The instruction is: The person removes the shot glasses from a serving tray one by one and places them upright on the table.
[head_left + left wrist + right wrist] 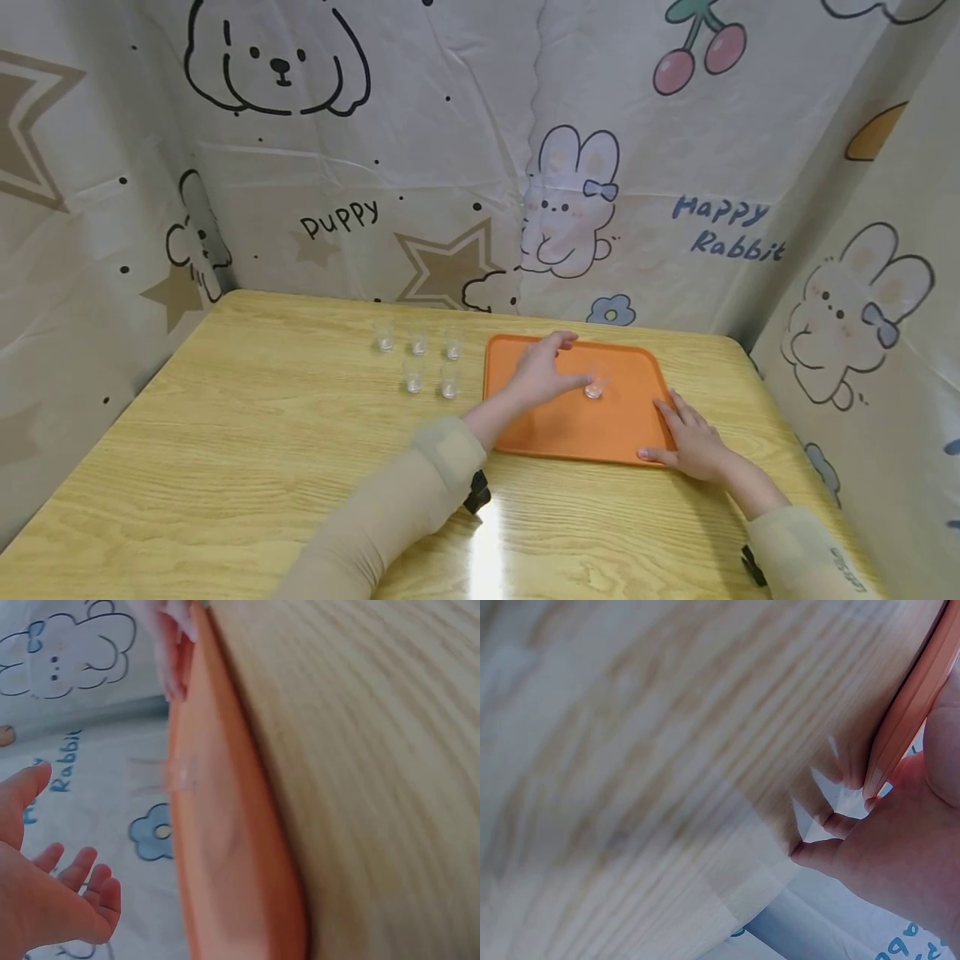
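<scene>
A small clear glass (pixel 593 388) stands on the orange tray (pixel 555 429), right of its middle. My left hand (pixel 542 375) is over the tray, thumb and fingers spread apart. Its thumb tip overlaps the glass in the head view, while the left wrist view has the hand (pixel 56 892) apart from the glass (pixel 178 774) with nothing in its grasp. At the tray's right end rests my right hand (pixel 693 442), its thumb at the near corner and its fingers reaching along the right rim. In the right wrist view, fingertips (pixel 799 853) touch the table beside the tray.
Several more small clear glasses (pixel 450 382) stand in two rows on the wooden table (pixel 247 400), left of the tray. A printed curtain (pixel 420 192) hangs around the back and sides of the table.
</scene>
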A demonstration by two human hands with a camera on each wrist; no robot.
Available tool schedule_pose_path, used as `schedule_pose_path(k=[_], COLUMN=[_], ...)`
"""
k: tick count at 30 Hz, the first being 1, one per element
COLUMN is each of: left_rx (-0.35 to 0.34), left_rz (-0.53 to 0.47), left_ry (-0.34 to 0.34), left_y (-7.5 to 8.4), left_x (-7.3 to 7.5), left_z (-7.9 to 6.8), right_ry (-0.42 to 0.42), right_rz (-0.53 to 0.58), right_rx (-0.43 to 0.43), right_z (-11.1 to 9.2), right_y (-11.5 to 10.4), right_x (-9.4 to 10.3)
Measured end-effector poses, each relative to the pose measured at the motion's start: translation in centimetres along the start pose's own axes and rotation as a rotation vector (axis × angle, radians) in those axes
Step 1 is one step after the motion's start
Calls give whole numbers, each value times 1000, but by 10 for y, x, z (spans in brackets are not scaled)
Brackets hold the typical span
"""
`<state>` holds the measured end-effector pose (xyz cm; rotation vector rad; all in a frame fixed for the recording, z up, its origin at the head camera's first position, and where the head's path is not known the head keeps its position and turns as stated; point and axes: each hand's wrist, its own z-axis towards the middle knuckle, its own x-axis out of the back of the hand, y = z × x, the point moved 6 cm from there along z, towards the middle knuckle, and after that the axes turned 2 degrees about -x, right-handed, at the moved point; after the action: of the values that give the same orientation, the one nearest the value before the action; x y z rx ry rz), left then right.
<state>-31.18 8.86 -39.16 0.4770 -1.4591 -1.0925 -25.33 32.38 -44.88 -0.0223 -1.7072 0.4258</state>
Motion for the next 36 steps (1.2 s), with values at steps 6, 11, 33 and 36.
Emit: schedule_pose_path(k=[6, 11, 33, 36], left_rx=[47, 78, 57, 54], left_rz=[0, -5, 97, 99], left_ry=[19, -9, -21, -19], left_y=[-10, -19, -13, -13], left_x=[-21, -35, -65, -68], left_z=[8, 14, 20, 19], right_ry=[-2, -4, -11, -5], right_rz=[-5, -1, -10, -21], right_rx=[-4, -8, -11, -10], right_z=[0, -1, 0, 1], right_y=[0, 0, 0, 0], right_x=[0, 0, -1, -1])
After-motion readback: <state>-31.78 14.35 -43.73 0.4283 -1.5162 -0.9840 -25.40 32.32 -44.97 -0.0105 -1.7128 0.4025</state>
